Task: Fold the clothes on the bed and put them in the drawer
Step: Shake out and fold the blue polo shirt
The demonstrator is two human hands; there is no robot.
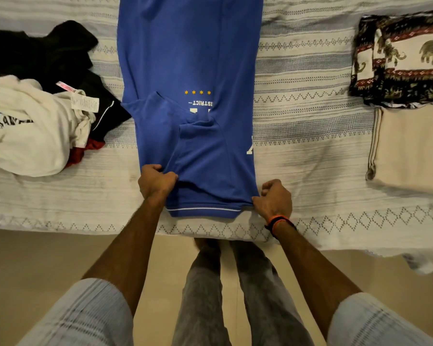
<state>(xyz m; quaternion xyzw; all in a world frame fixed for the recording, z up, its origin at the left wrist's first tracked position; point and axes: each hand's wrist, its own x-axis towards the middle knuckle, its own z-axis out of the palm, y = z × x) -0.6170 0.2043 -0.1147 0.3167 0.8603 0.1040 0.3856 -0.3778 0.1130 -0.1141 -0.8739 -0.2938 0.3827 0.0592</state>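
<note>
Gripping 1 blue shirt (185, 58): 2 hands, left hand (155, 182), right hand (273, 199).

Head view: I see a bed (310, 151) filling the upper two thirds of the frame, covered by a white bedspread (298, 116) with blue-grey woven bands and zigzag rows. Its near edge crosses the middle of the frame. Below it, plain beige floor (48, 258). Light is dim and warm.

A home bedroom: a bed (310, 136) under a woven coverlet (zigzag-patterned), heaped with clothes (35, 116).
</note>
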